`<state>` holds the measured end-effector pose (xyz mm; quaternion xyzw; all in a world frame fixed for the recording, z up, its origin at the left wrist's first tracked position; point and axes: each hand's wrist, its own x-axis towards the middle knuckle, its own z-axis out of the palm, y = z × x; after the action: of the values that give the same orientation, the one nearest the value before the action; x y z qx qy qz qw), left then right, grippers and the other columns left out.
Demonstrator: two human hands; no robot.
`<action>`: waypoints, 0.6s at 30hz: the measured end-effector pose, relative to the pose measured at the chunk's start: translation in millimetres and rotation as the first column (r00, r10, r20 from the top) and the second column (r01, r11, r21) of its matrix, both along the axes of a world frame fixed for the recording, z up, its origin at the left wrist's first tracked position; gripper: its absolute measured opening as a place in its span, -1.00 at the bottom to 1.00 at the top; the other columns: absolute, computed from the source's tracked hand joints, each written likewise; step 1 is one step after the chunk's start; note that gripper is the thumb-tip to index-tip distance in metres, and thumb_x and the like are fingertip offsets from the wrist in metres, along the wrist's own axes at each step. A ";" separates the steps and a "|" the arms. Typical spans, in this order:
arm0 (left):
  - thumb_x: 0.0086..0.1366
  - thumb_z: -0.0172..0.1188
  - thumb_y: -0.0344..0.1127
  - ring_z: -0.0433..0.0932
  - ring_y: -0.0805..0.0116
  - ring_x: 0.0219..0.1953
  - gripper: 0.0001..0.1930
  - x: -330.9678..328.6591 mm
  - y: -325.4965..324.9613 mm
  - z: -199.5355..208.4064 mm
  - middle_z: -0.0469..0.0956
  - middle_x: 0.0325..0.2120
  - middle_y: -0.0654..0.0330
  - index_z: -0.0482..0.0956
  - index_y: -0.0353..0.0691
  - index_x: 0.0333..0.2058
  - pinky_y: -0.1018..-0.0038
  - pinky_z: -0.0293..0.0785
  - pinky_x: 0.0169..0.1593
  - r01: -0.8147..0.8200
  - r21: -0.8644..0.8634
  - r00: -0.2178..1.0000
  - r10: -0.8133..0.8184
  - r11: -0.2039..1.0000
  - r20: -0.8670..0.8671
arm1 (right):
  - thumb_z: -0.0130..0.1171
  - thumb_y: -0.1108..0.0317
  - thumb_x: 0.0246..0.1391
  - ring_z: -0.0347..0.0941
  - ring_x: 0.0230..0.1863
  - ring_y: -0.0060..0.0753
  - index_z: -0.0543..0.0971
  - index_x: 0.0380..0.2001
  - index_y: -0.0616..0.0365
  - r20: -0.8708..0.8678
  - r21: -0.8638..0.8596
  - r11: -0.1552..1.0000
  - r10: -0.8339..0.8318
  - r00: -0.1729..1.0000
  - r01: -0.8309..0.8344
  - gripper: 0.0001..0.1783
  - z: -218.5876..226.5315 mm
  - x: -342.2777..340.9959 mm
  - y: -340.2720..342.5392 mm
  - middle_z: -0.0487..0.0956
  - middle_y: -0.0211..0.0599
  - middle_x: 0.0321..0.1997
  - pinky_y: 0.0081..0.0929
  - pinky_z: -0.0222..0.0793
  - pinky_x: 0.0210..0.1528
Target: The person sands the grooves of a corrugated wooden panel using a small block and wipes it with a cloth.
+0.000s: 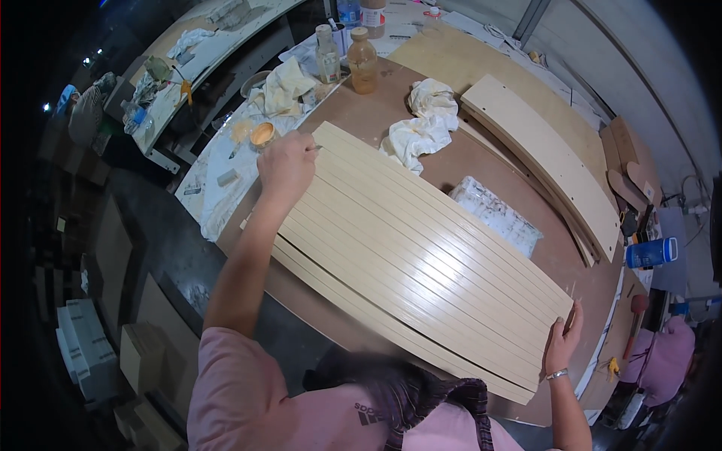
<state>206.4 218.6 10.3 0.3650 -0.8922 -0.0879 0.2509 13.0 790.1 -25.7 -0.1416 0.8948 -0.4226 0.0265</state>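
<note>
A long cream panel with parallel grooves lies slantwise across the table in front of me. Light glares off its middle. Along its near side shows the edge of another cream board, with a dark gap between them. My left hand is closed at the panel's far left corner; a small thin tip pokes out from the fingers, too small to name. At the right end, my right hand grips the panel's edge, fingers on the outer side.
Behind the panel lie crumpled white cloths, a stained white block and stacked curved boards. Bottles stand at the back. A small cup of orange paste is beside my left hand. A blue jug sits far right.
</note>
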 end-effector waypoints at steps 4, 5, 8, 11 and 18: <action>0.20 0.23 -0.35 0.60 0.03 -0.25 -0.95 2.4 -7.9 -0.7 0.60 -0.35 0.16 0.62 -0.12 -0.43 0.16 0.48 -0.21 -0.012 0.031 1.000 0.011 0.999 0.029 | -0.11 0.65 0.21 0.05 0.55 -0.14 0.16 0.41 0.31 0.026 0.006 1.000 0.015 1.000 -0.015 -0.33 1.5 0.6 -0.6 0.18 -0.04 0.52 -0.28 -0.07 0.53; 0.20 0.23 -0.35 0.60 0.03 -0.25 -0.95 1.2 -1.0 -4.0 0.60 -0.35 0.16 0.62 -0.12 -0.44 0.15 0.47 -0.22 0.061 0.020 0.998 -0.062 0.998 0.009 | -0.11 0.65 0.22 0.04 0.55 -0.14 0.16 0.41 0.30 0.021 0.004 1.000 0.018 1.000 -0.018 -0.33 1.0 0.1 0.5 0.17 -0.05 0.52 -0.29 -0.07 0.53; 0.19 0.25 -0.33 0.60 0.04 -0.30 -0.93 6.7 10.0 -0.7 0.60 -0.40 0.14 0.62 -0.13 -0.45 0.17 0.47 -0.26 0.115 0.026 0.992 -0.114 0.993 -0.045 | -0.11 0.64 0.22 0.02 0.56 -0.15 0.16 0.41 0.30 0.012 -0.011 1.000 0.021 1.000 -0.021 -0.33 -1.9 -1.2 3.1 0.17 -0.06 0.52 -0.29 -0.09 0.53; 0.17 0.30 -0.31 0.59 0.03 -0.39 -0.91 27.2 -15.5 1.5 0.60 -0.49 0.12 0.63 -0.16 -0.45 0.18 0.46 -0.31 -0.079 0.075 0.996 0.081 0.994 -0.027 | -0.11 0.64 0.22 0.01 0.56 -0.17 0.16 0.41 0.29 0.024 -0.028 0.999 0.017 1.000 -0.016 -0.33 -0.8 0.5 1.1 0.17 -0.07 0.53 -0.30 -0.10 0.54; 0.12 0.36 -0.35 0.58 0.12 -0.44 -0.88 49.2 -21.2 2.6 0.58 -0.54 0.13 0.63 -0.22 -0.40 0.26 0.45 -0.31 0.011 0.171 0.997 0.002 0.985 -0.073 | -0.12 0.66 0.17 0.07 0.54 -0.14 0.19 0.40 0.28 0.003 -0.041 0.999 -0.006 1.000 0.006 -0.32 0.8 3.7 -2.0 0.21 -0.04 0.49 -0.27 0.01 0.49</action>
<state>255.6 197.4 12.9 0.3798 -0.8724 -0.1781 0.2509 16.7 788.1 -24.9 -0.1387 0.8863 -0.4413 0.0236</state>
